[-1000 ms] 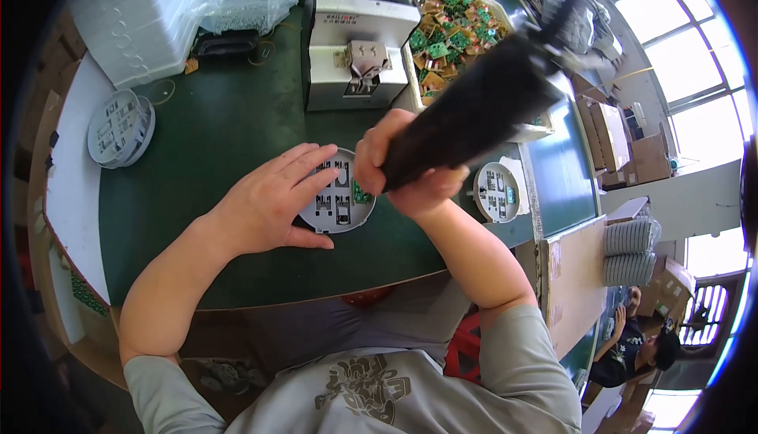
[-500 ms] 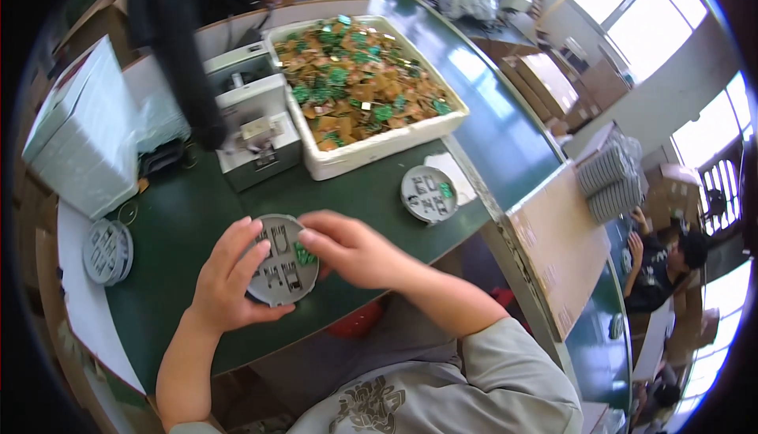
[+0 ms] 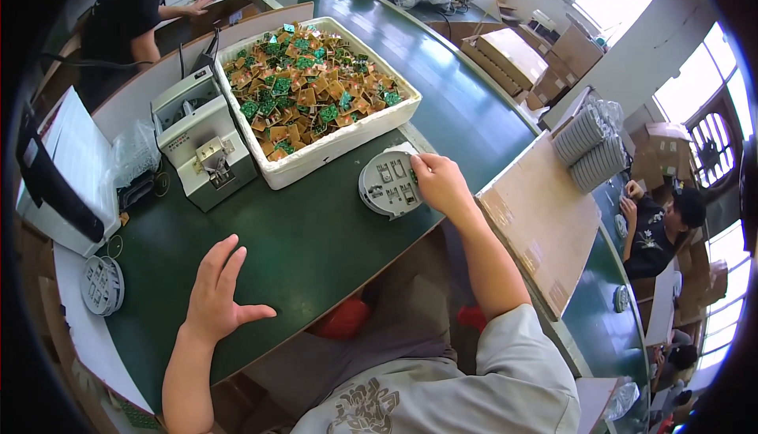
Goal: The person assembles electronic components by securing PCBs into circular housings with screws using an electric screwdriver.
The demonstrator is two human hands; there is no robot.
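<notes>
- A round grey plastic tray with moulded slots (image 3: 389, 184) lies flat on the dark green worktable (image 3: 316, 236), near its 3 o'clock edge and just in front of the white foam box.
- The right hand (image 3: 439, 184) rests on the tray's 3 o'clock rim; its fingers are curled over the edge, but whether the rim is actually pinched cannot be told.
- The left hand (image 3: 217, 288) is held open just above the table at 7 o'clock, fingers spread wide and holding nothing, well apart from the tray.
- The step in hand is judged to be the setting of this tray at the side, or the taking of it from there; it cannot be told which.
- If the tray is to be moved, a firmer hold on the rim would be called for, with the tray kept level so that anything in the slots is not spilled.
- At 12 o'clock of the tray, the white foam box heaped with small green and brown circuit boards (image 3: 316, 94) is seen, its wall very near the tray, so little room is left on that side.
- A small white desktop machine (image 3: 201, 142) stands at 10 o'clock.
- A second round grey tray (image 3: 103, 284) lies on white paper at 9 o'clock.
- A brown cardboard sheet (image 3: 541, 213) lies just beyond at 3 o'clock.
</notes>
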